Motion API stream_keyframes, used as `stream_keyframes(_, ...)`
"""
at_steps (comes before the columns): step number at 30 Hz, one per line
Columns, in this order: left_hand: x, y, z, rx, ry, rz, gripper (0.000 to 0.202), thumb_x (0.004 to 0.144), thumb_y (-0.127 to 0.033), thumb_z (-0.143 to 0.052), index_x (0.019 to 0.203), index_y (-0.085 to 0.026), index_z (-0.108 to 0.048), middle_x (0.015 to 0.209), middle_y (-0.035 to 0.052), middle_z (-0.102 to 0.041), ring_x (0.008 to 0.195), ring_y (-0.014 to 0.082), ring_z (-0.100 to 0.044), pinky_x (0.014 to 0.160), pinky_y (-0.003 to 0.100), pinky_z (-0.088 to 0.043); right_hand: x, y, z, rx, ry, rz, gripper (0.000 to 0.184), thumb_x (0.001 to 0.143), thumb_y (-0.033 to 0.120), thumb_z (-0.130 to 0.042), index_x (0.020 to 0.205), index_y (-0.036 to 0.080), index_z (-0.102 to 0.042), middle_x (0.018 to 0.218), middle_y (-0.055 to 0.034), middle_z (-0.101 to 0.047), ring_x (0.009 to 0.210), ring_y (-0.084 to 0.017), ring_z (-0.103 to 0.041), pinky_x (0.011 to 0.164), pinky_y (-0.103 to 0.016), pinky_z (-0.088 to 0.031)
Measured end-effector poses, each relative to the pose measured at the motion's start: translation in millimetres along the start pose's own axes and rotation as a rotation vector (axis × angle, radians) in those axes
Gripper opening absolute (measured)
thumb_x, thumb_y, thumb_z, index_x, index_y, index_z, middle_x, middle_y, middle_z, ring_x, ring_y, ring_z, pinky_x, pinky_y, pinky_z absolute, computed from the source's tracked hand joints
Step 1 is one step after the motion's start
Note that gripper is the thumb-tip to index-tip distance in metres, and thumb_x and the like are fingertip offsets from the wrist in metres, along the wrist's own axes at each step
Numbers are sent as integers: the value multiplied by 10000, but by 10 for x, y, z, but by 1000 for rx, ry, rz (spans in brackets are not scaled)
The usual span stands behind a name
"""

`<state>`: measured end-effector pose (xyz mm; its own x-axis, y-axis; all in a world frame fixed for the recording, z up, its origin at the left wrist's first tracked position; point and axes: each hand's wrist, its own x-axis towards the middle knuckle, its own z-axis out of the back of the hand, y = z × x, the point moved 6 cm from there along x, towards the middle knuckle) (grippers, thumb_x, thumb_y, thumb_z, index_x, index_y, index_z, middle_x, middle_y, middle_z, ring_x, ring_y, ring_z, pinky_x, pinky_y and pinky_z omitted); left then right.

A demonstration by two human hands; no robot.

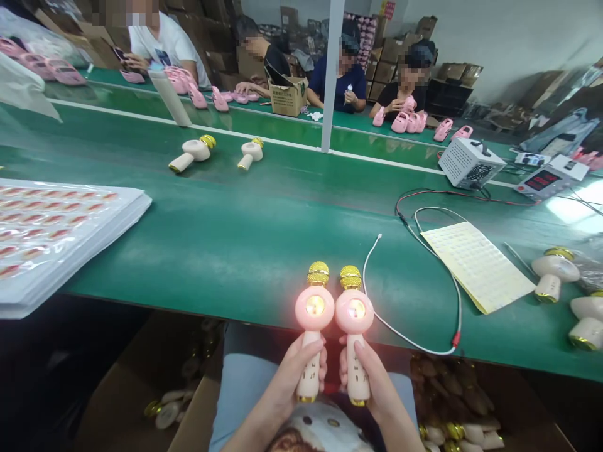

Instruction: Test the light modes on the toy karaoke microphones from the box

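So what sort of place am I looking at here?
Probably a small factory or assembly workshop: several people are lined up at a long green workbench, many matching microphones and similar pink pieces are about, and cardboard boxes are stacked behind.

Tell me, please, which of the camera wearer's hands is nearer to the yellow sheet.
Right: the right hand is below and left of the yellow sheet in view; the left hand is farther left.

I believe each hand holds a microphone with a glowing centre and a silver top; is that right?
Not silver: the head view shows gold tops on both microphones. The left hand and right hand each hold one with a glowing centre.
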<state>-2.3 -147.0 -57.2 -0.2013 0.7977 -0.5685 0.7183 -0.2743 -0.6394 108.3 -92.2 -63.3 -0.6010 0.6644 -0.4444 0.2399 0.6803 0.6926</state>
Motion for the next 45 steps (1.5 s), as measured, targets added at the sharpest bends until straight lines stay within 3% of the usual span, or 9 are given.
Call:
stream_keyframes(10,27,70,58,8,-28,11,412,634,-429,-817,848,-172,-577,596,-31,-587,473,115,-536,421,215,-471,-11,-84,33,21,5,-20,414,754,506,-761,966,166,-663,709,-39,-697,582,-168,-655,532,-265,-530)
stream_keyframes(14,-13,49,40,0,-32,19,414,623,-420,-820,852,-173,-580,611,-24,-601,492,115,-546,438,209,-463,-45,-77,0,9,15,-17,352,755,509,-753,941,223,-669,755,-26,-716,596,-189,-677,548,-310,-558)
stream_keyframes(21,-44,18,61,22,10,56,327,691,-354,-754,899,-164,-589,681,7,-640,548,141,-609,538,262,-532,-49,-41,17,35,-17,-25,366,711,500,-788,909,209,-688,762,-36,-732,585,-170,-687,581,-291,-565)
stream_keyframes(29,5,44,130,66,50,-16,219,687,-311,-642,833,-173,-557,551,-38,-548,382,86,-469,348,184,-401,-49,-56,113,39,-22,-48,423,712,471,-809,962,153,-685,757,-42,-729,592,-149,-674,571,-248,-541)
stream_keyframes(33,4,95,136,72,9,-11,281,689,-374,-649,847,-174,-530,534,-43,-546,366,83,-459,327,178,-380,-55,-83,133,40,-16,-77,411,733,471,-794,976,156,-693,769,-44,-733,603,-151,-672,576,-254,-543)
stream_keyframes(39,45,125,125,69,-5,-2,447,626,-523,-707,824,-189,-488,512,-52,-542,358,84,-454,318,189,-397,-48,-109,137,55,-66,-108,489,626,491,-860,946,157,-703,744,-39,-735,590,-163,-668,584,-279,-556)
stream_keyframes(45,36,115,83,91,-7,-47,432,617,-468,-762,829,-181,-519,545,-38,-576,395,95,-485,373,208,-417,-43,-124,174,30,-57,-103,464,644,496,-847,948,173,-708,753,-35,-736,605,-174,-674,592,-292,-558)
